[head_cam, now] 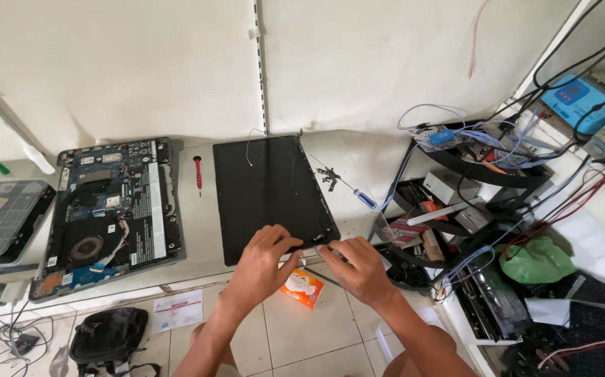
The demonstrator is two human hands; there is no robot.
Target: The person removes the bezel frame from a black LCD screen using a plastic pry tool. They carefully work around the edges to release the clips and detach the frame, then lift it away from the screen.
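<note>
A black laptop screen panel lies flat on the white bench. My left hand rests on its near edge, fingers curled over the lower right part. My right hand is just right of it, fingers pinched at the panel's near right corner by the metal hinge. Whether it grips a small part there is unclear. An opened laptop base with its circuit board, fan and battery showing lies to the left.
A red screwdriver lies between base and panel; a blue-handled screwdriver and loose screws lie to the right. A laptop keyboard sits far left. Cables and boxes crowd the right. An orange packet and black bag lie on the floor.
</note>
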